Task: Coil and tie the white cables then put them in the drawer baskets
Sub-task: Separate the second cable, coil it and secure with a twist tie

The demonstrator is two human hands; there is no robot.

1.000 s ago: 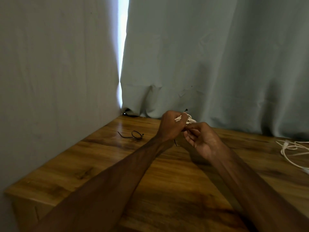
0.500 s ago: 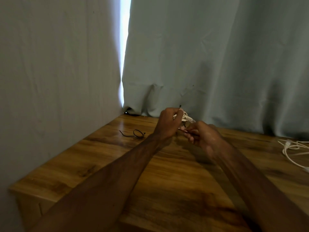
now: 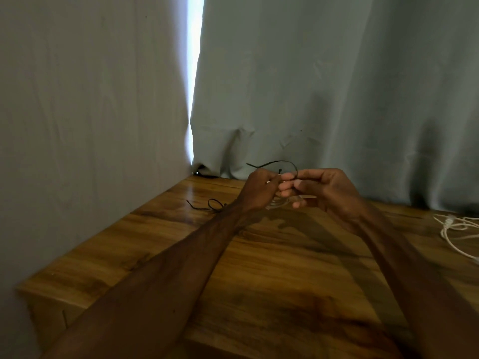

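Grey-green curtains [image 3: 337, 86] hang behind the wooden bench [image 3: 259, 281] and along its left side, with a bright slit of daylight between them at the far left corner. Both bare forearms reach out over the middle of the bench, and the hands meet above its far edge. The left hand [image 3: 259, 190] has its fingers curled round a small coiled white cable [image 3: 278, 202], which is held just off the wood and too blurred to make out well. The right hand [image 3: 326, 193] pinches a black tie [image 3: 282, 161] that arches over both sets of fingertips. A loose white cable [image 3: 456, 229] lies at the right edge. A spare black tie [image 3: 211, 204] lies looped near the far left corner.
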